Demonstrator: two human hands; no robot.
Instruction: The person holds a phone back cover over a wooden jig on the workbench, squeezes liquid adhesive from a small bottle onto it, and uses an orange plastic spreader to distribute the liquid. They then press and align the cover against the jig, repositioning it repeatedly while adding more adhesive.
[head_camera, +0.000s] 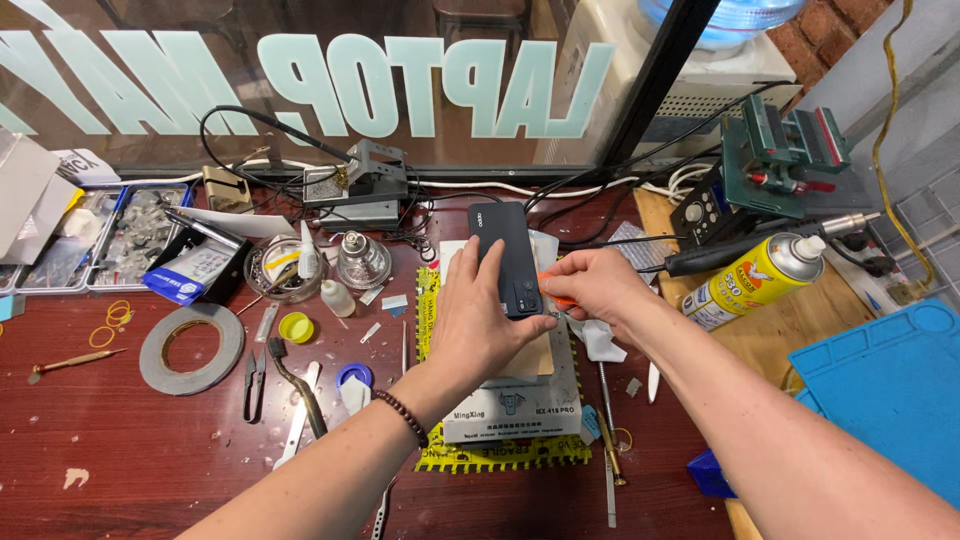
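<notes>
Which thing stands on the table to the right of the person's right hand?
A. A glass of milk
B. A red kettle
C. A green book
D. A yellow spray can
D: a yellow spray can with a white cap lies tilted just right of the right hand, which meets the left hand at a dark phone.

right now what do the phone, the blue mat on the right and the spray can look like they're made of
Phone held by the left hand: dark back, probably glossy plastic or glass, going by its smooth sheen. Blue mat: looks like matte silicone or rubber, with moulded raised edges and recesses. Spray can: likely painted metal, yellow and glossy, with a white plastic-looking nozzle.
</notes>
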